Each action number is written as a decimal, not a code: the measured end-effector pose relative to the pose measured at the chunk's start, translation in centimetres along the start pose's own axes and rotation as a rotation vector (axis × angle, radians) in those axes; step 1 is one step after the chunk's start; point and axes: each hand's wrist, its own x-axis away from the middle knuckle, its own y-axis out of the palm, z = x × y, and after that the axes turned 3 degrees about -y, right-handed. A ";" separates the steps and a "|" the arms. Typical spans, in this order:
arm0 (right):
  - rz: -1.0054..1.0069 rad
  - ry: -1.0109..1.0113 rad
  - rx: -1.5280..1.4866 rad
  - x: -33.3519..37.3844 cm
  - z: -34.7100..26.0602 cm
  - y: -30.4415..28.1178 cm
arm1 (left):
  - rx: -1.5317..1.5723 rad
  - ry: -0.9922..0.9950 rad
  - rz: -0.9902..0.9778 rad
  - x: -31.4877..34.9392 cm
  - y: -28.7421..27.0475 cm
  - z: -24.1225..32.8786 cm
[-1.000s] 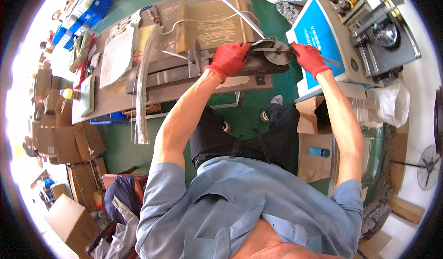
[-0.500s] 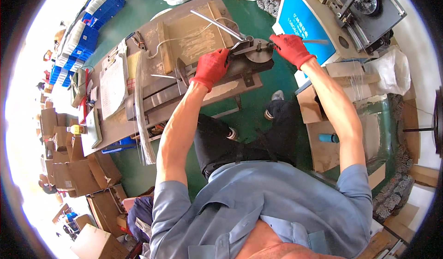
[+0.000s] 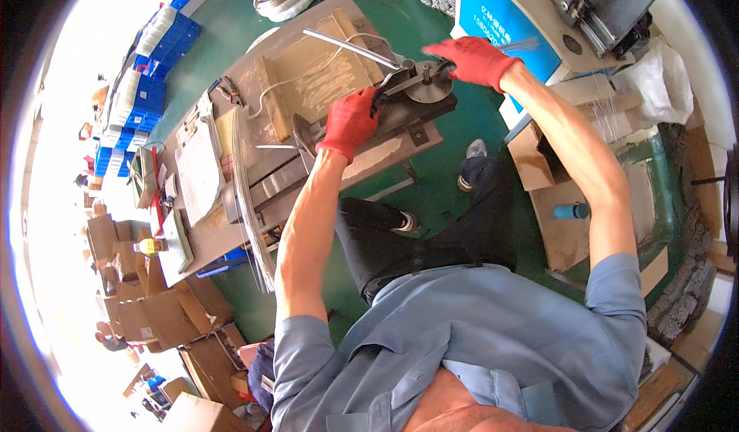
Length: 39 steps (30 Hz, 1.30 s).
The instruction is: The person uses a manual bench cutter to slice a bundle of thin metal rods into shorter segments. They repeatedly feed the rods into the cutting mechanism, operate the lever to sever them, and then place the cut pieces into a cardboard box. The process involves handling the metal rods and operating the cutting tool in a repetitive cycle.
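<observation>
My left hand, in a red glove, is closed around the dark handle of a metal lever at the bench's right end. That lever reaches toward a round metal disc with an upright post. Just above and right of the disc is my right hand, also gloved in red. Its fingertips are smeared by motion, and one finger points left. A bundle of thin metal wires sticks out to the right from behind this hand, apparently held in it. A long metal bar slants away from the disc's fixture.
A thick bundle of wires hangs over the near edge of the bench. Papers lie at left. Cardboard boxes stand on the floor left. At right are a machine cabinet and a blue bottle.
My right hand has risen slightly and moved left above the disc, with one finger now stretched out. The wires moved with it. My left hand stays on the lever handle; the whole view has shifted.
</observation>
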 end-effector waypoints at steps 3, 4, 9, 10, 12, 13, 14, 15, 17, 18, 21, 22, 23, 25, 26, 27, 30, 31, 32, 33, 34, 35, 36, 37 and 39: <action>-0.174 -0.108 0.219 -2.9 -1.9 -2.5 | 0.013 -0.008 -0.011 -0.1 0.1 0.0; -0.234 -0.161 0.270 -4.1 -1.9 -2.5 | 0.012 -0.015 -0.017 -0.3 0.1 0.1; -0.499 -0.350 0.468 -8.5 -2.6 -3.1 | 0.003 -0.025 0.003 -0.2 0.0 0.2; -0.530 -0.346 0.515 -9.0 -2.4 -2.9 | 0.003 -0.017 0.015 -0.1 0.1 0.2; -0.499 -0.403 0.571 -9.2 -1.7 -2.7 | 0.021 0.001 0.010 -0.2 0.2 0.0; -0.483 -0.435 0.599 -9.3 -1.4 -2.7 | 0.029 0.008 0.009 -0.2 0.2 0.0; -0.486 -0.412 0.560 -9.4 -1.1 -2.6 | 0.021 -0.008 -0.006 -0.2 0.2 -0.1; -0.477 -0.413 0.568 -9.4 -0.8 -2.5 | 0.013 -0.022 -0.021 -0.1 0.2 -0.2; -0.458 -0.411 0.587 -9.3 -0.1 -2.5 | 0.006 -0.046 -0.045 -0.2 0.0 -0.1; -0.431 -0.399 0.586 -9.0 0.4 -2.7 | 0.009 -0.055 -0.056 -0.1 -0.1 0.1; -0.352 -0.364 0.593 -6.9 3.2 -2.9 | 0.012 -0.049 -0.056 -0.2 -0.4 0.4; -0.386 -0.250 0.470 -5.9 3.7 -2.9 | 0.015 -0.044 -0.052 -0.2 -0.3 0.4; -0.420 -0.134 0.346 -4.7 4.1 -2.8 | 0.008 -0.046 -0.062 -0.2 -0.4 0.5; -0.420 -0.007 0.105 -2.0 4.6 -2.4 | 0.000 -0.045 -0.084 -0.4 -0.4 0.6; -0.353 0.004 0.050 -0.7 4.9 -1.7 | -0.011 -0.046 -0.078 -0.4 -0.3 0.5; -0.286 0.015 -0.005 0.2 5.1 -1.1 | -0.021 -0.046 -0.073 -0.5 -0.1 0.2; -0.249 0.098 -0.027 1.2 3.7 -1.1 | -0.035 -0.032 -0.071 -0.4 0.2 -0.1; -0.243 0.120 -0.068 1.5 3.4 -1.2 | -0.040 -0.029 -0.071 -0.5 0.0 -0.2; -0.237 0.142 -0.108 2.0 2.9 -1.2 | -0.033 -0.025 -0.077 -0.5 -0.1 -0.3; -0.231 0.163 -0.148 2.4 2.5 -1.2 | -0.026 -0.022 -0.082 -0.5 -0.2 -0.4; -0.306 0.221 -0.231 2.6 1.5 -1.7 | -0.012 -0.022 -0.087 -0.4 -0.2 -0.5; -0.280 0.243 -0.267 3.4 1.6 -1.2 | 0.009 -0.025 -0.099 -0.7 -0.5 0.0; -0.248 0.316 -0.335 4.3 1.5 -0.3 | 0.030 -0.027 -0.111 -1.0 -0.9 0.4; -0.222 0.376 -0.407 4.8 0.7 0.4 | 0.047 -0.045 -0.126 -0.8 -1.0 0.4; -0.258 0.706 -1.055 5.7 -1.6 0.9 | 0.078 -0.040 -0.099 -0.5 -0.6 -0.2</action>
